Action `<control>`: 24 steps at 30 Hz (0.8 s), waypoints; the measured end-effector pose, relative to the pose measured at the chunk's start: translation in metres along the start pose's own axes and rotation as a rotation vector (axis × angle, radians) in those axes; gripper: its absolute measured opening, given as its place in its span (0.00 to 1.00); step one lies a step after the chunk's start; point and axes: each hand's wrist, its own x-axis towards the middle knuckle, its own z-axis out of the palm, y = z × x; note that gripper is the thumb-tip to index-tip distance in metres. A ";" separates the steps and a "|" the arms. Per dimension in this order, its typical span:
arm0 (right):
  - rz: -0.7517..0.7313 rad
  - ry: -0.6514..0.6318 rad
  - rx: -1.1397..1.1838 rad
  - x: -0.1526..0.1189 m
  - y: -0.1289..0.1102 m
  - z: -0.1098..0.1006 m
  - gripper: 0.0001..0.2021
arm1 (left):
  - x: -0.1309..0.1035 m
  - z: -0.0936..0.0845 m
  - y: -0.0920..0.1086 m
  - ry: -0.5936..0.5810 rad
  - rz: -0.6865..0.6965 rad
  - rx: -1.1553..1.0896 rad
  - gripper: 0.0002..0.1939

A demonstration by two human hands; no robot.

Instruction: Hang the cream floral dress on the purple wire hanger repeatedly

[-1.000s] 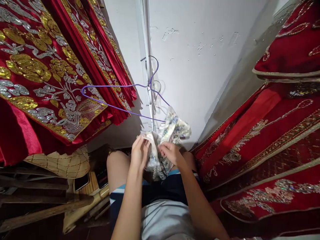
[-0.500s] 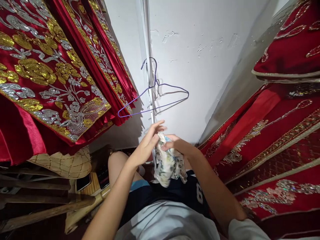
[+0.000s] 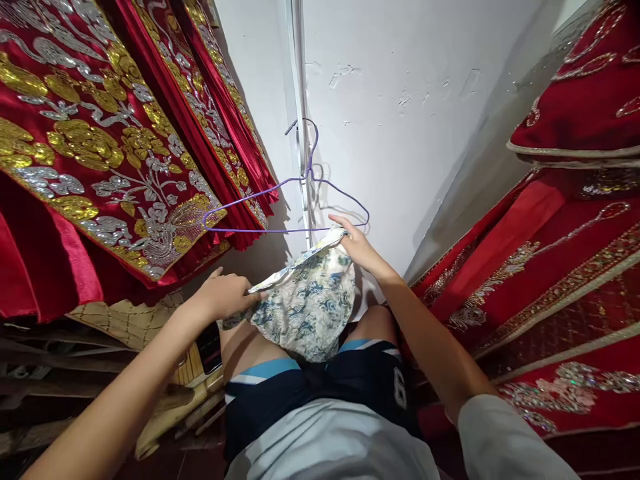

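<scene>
Stretched between my two hands is a floral cloth (image 3: 307,303), white with blue and greenish print, its upper edge pulled into a slanting line above my lap. My left hand (image 3: 224,297) is closed on its left corner, lower down. My right hand (image 3: 361,248) pinches the upper right corner, one finger sticking out. Right behind that corner hangs a purple wire hanger (image 3: 250,195), hooked on a white upright post; its lower bar passes close to my right fingers. Whether they touch it I cannot tell.
Red embroidered garments hang at the left (image 3: 100,153) and more red beaded fabric (image 3: 525,267) at the right. A white wall (image 3: 390,87) stands in front. Bamboo furniture (image 3: 175,413) with a dark phone (image 3: 209,350) on it is at lower left.
The cloth, bunched between both hands before, is now spread out. My left hand has moved left and down, my right hand slightly up. The hanger has swung a little.
</scene>
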 end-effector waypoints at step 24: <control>-0.068 0.063 -0.106 -0.025 -0.002 -0.022 0.16 | 0.055 -0.084 0.014 0.946 0.211 -0.318 0.20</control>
